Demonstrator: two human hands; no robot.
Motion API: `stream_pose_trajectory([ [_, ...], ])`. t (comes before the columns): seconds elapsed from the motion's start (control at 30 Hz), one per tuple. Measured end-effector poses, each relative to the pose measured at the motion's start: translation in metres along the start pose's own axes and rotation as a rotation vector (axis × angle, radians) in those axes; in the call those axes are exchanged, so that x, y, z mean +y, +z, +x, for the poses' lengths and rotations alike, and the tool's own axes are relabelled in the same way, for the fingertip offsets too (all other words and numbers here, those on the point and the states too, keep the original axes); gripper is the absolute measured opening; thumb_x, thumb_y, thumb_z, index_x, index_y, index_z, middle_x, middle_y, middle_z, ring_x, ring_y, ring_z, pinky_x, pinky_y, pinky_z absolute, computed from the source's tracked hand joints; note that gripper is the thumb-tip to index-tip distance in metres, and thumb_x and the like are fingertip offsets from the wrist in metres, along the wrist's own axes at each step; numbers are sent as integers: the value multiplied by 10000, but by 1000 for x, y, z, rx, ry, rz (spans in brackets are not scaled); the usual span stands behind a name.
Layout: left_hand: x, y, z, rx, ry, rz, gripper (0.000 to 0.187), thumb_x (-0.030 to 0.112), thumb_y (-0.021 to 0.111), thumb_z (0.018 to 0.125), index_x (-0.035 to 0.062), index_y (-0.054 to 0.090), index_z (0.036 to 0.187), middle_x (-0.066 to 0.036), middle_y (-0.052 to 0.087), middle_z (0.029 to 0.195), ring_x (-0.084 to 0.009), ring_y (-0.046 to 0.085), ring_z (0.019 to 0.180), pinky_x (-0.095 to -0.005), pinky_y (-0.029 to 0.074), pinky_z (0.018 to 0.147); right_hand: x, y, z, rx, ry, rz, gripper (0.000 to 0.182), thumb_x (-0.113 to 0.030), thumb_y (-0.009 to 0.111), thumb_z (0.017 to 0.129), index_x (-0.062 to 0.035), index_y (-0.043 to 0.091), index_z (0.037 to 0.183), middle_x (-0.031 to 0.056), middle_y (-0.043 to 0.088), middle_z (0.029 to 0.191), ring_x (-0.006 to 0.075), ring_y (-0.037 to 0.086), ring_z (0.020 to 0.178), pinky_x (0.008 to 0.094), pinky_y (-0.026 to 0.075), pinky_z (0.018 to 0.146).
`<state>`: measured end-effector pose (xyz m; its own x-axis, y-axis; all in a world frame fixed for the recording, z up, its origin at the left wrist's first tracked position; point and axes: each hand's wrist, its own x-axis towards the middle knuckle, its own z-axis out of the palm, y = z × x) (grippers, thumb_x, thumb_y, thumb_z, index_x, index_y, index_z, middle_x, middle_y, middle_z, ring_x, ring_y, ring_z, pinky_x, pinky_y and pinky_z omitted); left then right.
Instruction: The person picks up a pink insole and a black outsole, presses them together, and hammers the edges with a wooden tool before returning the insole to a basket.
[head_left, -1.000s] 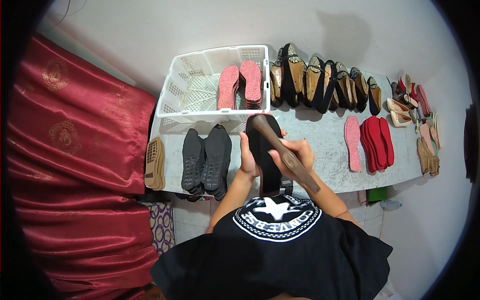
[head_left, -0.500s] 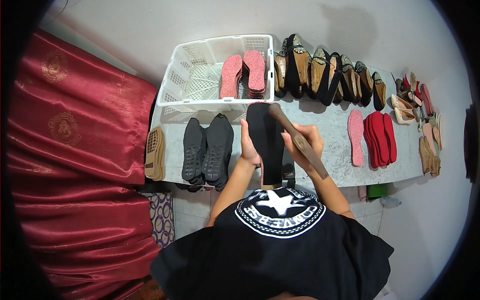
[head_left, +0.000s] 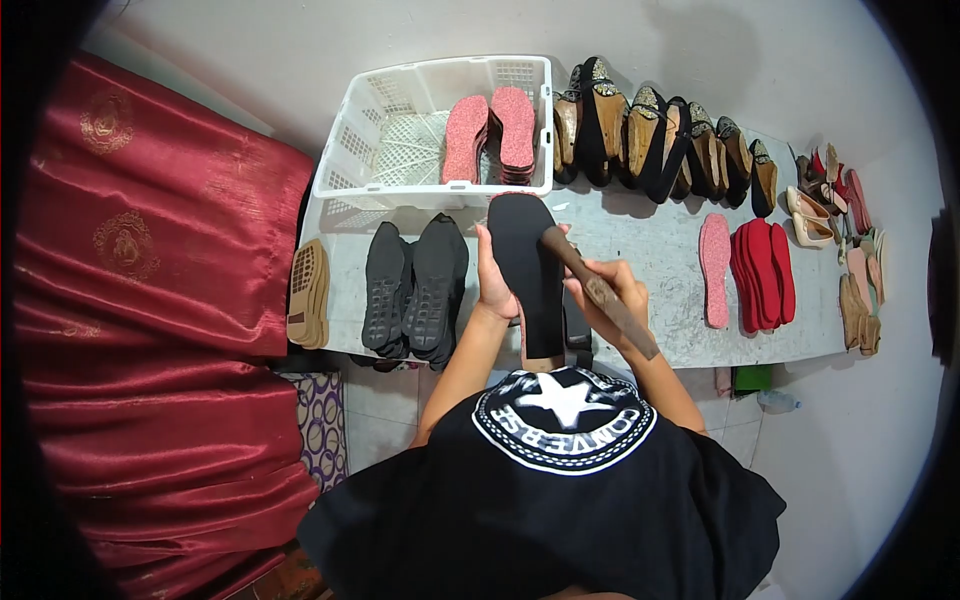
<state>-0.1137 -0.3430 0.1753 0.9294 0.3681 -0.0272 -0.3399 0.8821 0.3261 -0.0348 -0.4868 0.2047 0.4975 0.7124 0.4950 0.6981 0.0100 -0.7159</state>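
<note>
My left hand (head_left: 493, 283) grips a long black sole (head_left: 527, 270) by its left edge, holding it flat-side up over the table's near edge. My right hand (head_left: 612, 297) is closed around the wooden handle of a hammer (head_left: 598, 290), whose head rests against the sole's right edge near the toe. A black strap hangs under the sole's heel end.
A white plastic basket (head_left: 370, 150) holds pink insoles (head_left: 488, 132). Black rubber outsoles (head_left: 415, 290) and tan soles (head_left: 307, 308) lie at the left. Finished shoes (head_left: 655, 140) line the back; pink and red insoles (head_left: 745, 268) and more shoes lie right. Red fabric (head_left: 150, 300) hangs at the left.
The hammer head swung from over the sole's toe out to the right, then down against the sole's right edge. The view shifted slightly, and the left hand kept its grip.
</note>
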Motion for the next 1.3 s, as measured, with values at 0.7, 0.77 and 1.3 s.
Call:
stream_pose_trajectory([
  [0.7,-6,-8,-5,-29,91,-69,817,737,244,778,77,412,1228,-187,507,1135,-323,537,962,-418,462,820,-11,-12,-30,146,41,202,311,-118,736,707,-27,515,907,47,557,576,121,537,456,213,407,441],
  [0.77,-10,-8,-6,5,94,-105,821,735,239,780,73,408,1233,-191,498,1156,-310,534,950,-399,461,819,-7,-15,-22,-34,58,81,300,-112,720,721,-19,502,904,48,560,580,126,544,464,216,415,447],
  [1.3,42,22,32,-146,289,5,787,752,277,756,128,417,1216,-123,486,1098,-271,488,850,-396,440,644,-17,-13,-28,-26,12,140,316,-116,723,718,-4,501,913,86,610,673,110,592,561,219,455,493],
])
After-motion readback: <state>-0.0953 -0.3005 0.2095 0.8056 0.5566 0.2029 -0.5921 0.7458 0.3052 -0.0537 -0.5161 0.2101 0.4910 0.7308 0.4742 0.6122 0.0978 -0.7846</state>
